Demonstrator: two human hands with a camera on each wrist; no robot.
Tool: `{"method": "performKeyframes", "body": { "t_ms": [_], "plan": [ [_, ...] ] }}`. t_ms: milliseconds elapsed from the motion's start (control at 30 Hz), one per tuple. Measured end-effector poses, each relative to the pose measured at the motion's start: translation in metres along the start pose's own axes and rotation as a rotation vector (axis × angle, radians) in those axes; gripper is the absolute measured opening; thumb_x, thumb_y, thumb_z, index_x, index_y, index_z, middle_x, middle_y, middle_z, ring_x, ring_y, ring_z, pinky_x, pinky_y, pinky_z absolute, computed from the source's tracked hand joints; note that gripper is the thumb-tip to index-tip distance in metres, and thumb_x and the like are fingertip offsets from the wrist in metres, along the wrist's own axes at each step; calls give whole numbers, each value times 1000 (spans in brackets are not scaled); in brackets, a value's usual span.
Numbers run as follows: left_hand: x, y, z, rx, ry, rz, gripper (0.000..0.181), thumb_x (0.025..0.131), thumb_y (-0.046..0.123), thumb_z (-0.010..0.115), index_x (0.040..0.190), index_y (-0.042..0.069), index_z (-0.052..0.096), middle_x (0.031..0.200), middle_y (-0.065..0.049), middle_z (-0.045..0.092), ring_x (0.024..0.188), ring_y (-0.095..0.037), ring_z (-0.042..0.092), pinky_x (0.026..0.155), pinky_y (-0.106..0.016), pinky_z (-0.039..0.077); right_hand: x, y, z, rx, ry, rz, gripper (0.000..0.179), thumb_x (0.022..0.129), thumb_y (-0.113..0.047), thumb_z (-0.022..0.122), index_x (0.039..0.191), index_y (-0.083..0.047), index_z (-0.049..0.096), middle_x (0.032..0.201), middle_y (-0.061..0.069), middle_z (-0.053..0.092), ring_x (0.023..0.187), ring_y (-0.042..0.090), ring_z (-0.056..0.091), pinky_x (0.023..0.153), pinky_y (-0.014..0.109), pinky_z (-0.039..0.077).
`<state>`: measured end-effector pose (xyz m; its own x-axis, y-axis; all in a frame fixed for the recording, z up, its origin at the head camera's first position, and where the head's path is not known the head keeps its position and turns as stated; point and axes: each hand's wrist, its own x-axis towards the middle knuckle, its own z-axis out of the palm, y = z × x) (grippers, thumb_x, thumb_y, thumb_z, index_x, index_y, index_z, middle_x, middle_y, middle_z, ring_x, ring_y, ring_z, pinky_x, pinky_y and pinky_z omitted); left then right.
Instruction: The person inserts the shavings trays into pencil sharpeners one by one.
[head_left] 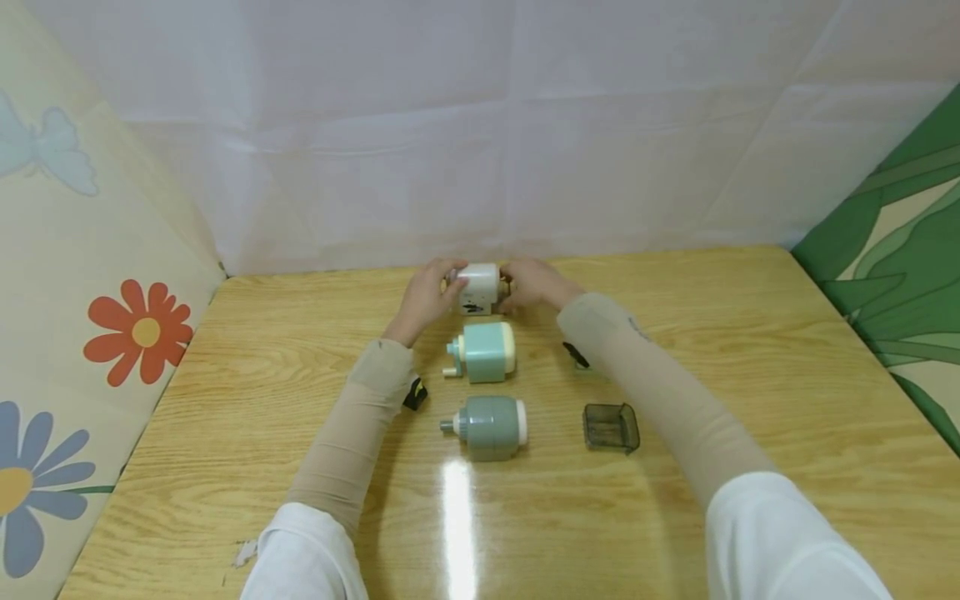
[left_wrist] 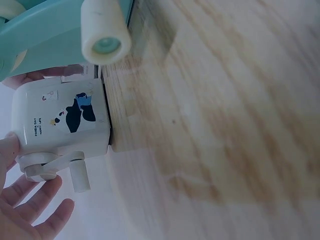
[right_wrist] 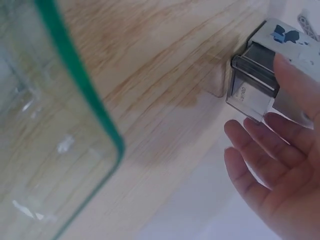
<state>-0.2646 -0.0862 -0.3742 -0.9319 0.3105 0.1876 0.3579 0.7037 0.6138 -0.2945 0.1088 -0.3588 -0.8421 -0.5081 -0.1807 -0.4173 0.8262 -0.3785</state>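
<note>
A white hand-crank pencil sharpener point(head_left: 478, 287) with a panda print stands at the back of the table. My left hand point(head_left: 429, 297) grips it on the crank side, thumb against the body and fingers around the crank point(left_wrist: 80, 172). At its other end is my right hand point(head_left: 534, 283). The right thumb and index finger pinch the sharpener's clear drawer point(right_wrist: 252, 92), which sticks partly out of the body. The other right fingers are loosely bent beside the drawer.
A mint sharpener point(head_left: 486, 352) and a grey-green sharpener point(head_left: 491, 427) stand in front, cranks to the left. A dark see-through drawer point(head_left: 609, 427) lies to the right. Another clear drawer with a green rim point(right_wrist: 107, 132) is under the right forearm. White cloth point(head_left: 480, 167) hangs behind the table.
</note>
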Motion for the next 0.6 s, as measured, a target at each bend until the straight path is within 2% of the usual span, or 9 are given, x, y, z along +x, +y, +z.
{"method": "performKeyframes", "body": {
  "t_ms": [133,233,400,600],
  "plan": [
    [0,0,1,-4,2,2,36,93,24,53,124,6,53,118,-12,56,98,-23,54,86,-35,45,1,3,0,-12,-5,-10,56,69,-11,78,117,4,54,116,19,57,106,33,51,93,44,40],
    [0,1,2,-8,2,3,36,92,24,53,124,6,54,117,-12,56,97,-22,53,85,-35,46,1,5,1,1,-25,12,60,67,-10,79,118,7,53,115,21,56,106,34,51,93,45,41],
    [0,2,3,-18,-8,-4,37,92,25,53,124,7,53,116,-11,56,96,-22,53,84,-35,46,1,7,3,31,-48,53,58,69,-12,78,118,7,53,112,20,57,103,33,52,91,43,43],
    [0,3,3,-22,-2,5,36,93,23,53,124,6,53,115,-11,57,94,-22,54,83,-35,46,0,6,2,45,-37,53,58,68,-11,78,117,7,53,109,19,58,100,32,53,90,42,43]
  ]
}}
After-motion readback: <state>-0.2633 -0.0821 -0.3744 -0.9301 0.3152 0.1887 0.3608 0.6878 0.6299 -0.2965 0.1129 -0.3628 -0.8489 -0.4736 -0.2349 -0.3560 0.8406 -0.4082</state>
